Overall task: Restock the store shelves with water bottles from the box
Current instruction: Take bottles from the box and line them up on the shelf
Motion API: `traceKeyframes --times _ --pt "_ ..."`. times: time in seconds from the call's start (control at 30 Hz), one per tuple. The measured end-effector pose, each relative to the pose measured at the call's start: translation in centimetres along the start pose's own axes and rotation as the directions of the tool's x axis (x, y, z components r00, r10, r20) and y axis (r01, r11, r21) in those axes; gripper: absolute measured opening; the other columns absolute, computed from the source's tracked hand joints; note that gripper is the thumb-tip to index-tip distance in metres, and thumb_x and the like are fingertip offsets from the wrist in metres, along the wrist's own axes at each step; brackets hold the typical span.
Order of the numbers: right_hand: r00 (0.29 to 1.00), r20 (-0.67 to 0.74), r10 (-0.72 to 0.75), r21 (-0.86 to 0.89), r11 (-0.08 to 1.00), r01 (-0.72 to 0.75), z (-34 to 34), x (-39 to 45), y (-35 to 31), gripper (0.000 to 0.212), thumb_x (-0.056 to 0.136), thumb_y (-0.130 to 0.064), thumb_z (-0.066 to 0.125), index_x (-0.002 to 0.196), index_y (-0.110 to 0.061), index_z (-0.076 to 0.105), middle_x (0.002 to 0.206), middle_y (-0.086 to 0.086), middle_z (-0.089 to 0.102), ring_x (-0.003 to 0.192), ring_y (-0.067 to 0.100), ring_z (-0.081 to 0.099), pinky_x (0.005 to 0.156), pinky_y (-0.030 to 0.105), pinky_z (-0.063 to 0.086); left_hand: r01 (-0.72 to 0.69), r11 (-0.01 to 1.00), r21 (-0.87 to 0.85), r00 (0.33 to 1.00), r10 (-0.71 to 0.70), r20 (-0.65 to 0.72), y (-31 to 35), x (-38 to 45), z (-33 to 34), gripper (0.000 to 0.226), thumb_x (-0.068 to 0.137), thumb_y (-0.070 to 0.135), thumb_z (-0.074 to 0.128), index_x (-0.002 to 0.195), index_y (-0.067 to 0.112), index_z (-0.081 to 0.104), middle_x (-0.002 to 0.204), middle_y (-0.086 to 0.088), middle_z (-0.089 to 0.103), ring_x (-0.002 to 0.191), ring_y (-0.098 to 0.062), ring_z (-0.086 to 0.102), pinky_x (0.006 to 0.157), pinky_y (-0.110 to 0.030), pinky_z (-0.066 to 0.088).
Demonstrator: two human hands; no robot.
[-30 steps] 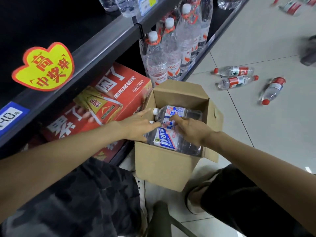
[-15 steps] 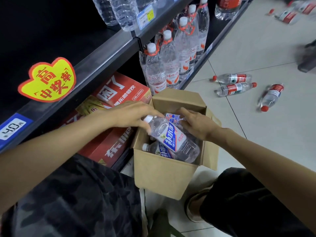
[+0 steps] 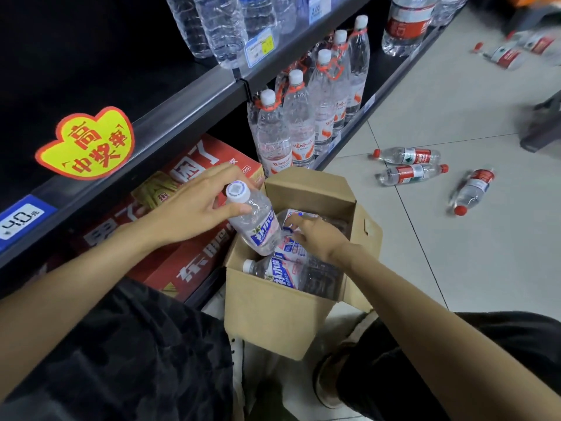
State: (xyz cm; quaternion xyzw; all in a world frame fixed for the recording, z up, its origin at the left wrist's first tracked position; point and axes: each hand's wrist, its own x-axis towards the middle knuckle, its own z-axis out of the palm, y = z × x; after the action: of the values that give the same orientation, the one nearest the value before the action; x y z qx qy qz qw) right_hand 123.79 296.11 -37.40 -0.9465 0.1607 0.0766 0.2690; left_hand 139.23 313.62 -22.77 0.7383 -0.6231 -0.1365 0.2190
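An open cardboard box [image 3: 273,317] stands on the floor beside the dark shelving. My left hand [image 3: 194,205] is shut on the neck of a clear water bottle [image 3: 258,226] with a white cap and blue-and-white label, held tilted over the box's left edge. My right hand [image 3: 315,235] reaches down into the box and its fingers close on a second bottle [image 3: 293,247] there. A third bottle [image 3: 273,271] lies on its side at the box's near end. The middle shelf [image 3: 188,95] above is dark, with several clear bottles at its right part.
Red cartons [image 3: 188,262] fill the bottom shelf left of the box. Tall white-capped bottles [image 3: 303,123] stand behind it. Three red-labelled bottles [image 3: 413,171] lie loose on the tiled floor to the right, more at top right. A yellow promo sticker [image 3: 88,144] hangs on the shelf rail.
My left hand has lifted the bottle up and left, out over the box's edge. My right hand has let go of it and gone down to another bottle in the box.
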Motion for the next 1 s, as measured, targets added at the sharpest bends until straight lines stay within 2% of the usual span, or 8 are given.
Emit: traceKeyframes --times 0.1,0.17,0.23,0.33,0.47,0.67,0.87,1.0 --pt "0.997 0.08 0.012 -0.116 0.993 -0.003 1.2 1.0 -0.3 0.042 0.1 -0.023 0.044 0.142 -0.017 0.038 0.14 0.013 0.046 0.121 0.036 0.05 0.094 0.045 0.048 0.017 0.998 0.055 0.999 -0.015 -0.036 0.8 0.6 -1.0 0.045 0.09 0.051 0.047 0.098 0.008 0.054 0.094 -0.002 0.05 0.088 -0.017 0.048 0.079 -0.03 0.04" --pt "0.995 0.098 -0.019 -0.177 0.984 0.037 1.8 1.8 -0.7 0.048 0.1 -0.022 0.044 0.146 -0.015 0.033 0.141 0.013 0.044 0.126 0.034 0.046 0.098 0.044 0.045 0.017 0.999 0.043 0.998 -0.015 -0.054 1.2 1.0 -2.0 0.045 0.091 0.049 0.046 0.103 0.006 0.055 0.096 -0.002 0.05 0.091 -0.016 0.049 0.081 -0.026 0.039" --pt "0.992 0.106 -0.068 -0.216 0.972 0.089 2.3 2.6 -1.3 0.049 0.1 -0.021 0.043 0.148 -0.016 0.031 0.141 0.011 0.044 0.129 0.031 0.041 0.1 0.042 0.042 0.023 0.999 0.035 0.997 -0.02 -0.079 1.4 1.1 -3.2 0.044 0.091 0.047 0.046 0.109 0.007 0.056 0.1 -0.003 0.052 0.096 -0.018 0.052 0.084 -0.031 0.041" --pt "0.995 0.089 -0.047 -0.21 0.976 0.065 3.4 3.6 -2.4 0.044 0.1 -0.031 0.04 0.142 -0.016 0.038 0.141 0.009 0.047 0.131 0.03 0.034 0.1 0.043 0.037 0.022 0.999 0.025 0.993 -0.019 -0.116 1.2 0.9 -4.5 0.038 0.092 0.045 0.048 0.114 0.014 0.055 0.108 -0.001 0.054 0.102 -0.016 0.054 0.09 -0.032 0.042" --pt "0.996 0.072 0.045 -0.363 0.932 -0.016 5.3 4.5 -3.8 0.052 0.094 -0.045 0.046 0.136 -0.015 0.043 0.14 0.005 0.047 0.133 0.028 0.027 0.106 0.043 0.029 0.073 0.995 0.061 0.987 -0.064 -0.144 0.6 0.4 -5.4 0.035 0.093 0.045 0.05 0.116 0.019 0.055 0.111 0.006 0.053 0.108 -0.012 0.053 0.094 -0.032 0.041" --pt "0.996 0.06 0.066 -0.438 0.898 -0.033 5.1 5.7 -3.8 0.044 0.091 -0.048 0.049 0.124 -0.019 0.059 0.133 0.004 0.052 0.13 0.026 0.031 0.109 0.045 0.026 0.109 0.991 0.075 0.985 -0.097 -0.144 0.4 -0.4 -5.2 0.035 0.093 0.046 0.049 0.115 0.019 0.054 0.109 0.005 0.052 0.106 -0.014 0.054 0.09 -0.039 0.045" --pt "0.993 0.024 0.116 -0.395 0.914 -0.097 5.2 5.6 -4.4 0.04 0.091 -0.04 0.049 0.122 -0.017 0.059 0.13 0.006 0.054 0.127 0.026 0.032 0.104 0.042 0.03 0.098 0.993 0.06 0.986 -0.088 -0.141 1.1 -0.5 -5.3 0.035 0.093 0.047 0.048 0.116 0.021 0.054 0.11 0.004 0.053 0.107 -0.016 0.055 0.089 -0.043 0.047" --pt "0.987 -0.021 0.156 -0.294 0.943 -0.156 5.5 5.3 -5.5 0.038 0.091 -0.034 0.048 0.121 -0.013 0.059 0.127 0.007 0.055 0.129 0.028 0.033 0.101 0.044 0.034 0.088 0.995 0.054 0.984 -0.079 -0.157 1.3 -0.8 -6.1 0.035 0.093 0.049 0.049 0.118 0.025 0.054 0.112 0.006 0.054 0.107 -0.014 0.054 0.08 -0.031 0.045"
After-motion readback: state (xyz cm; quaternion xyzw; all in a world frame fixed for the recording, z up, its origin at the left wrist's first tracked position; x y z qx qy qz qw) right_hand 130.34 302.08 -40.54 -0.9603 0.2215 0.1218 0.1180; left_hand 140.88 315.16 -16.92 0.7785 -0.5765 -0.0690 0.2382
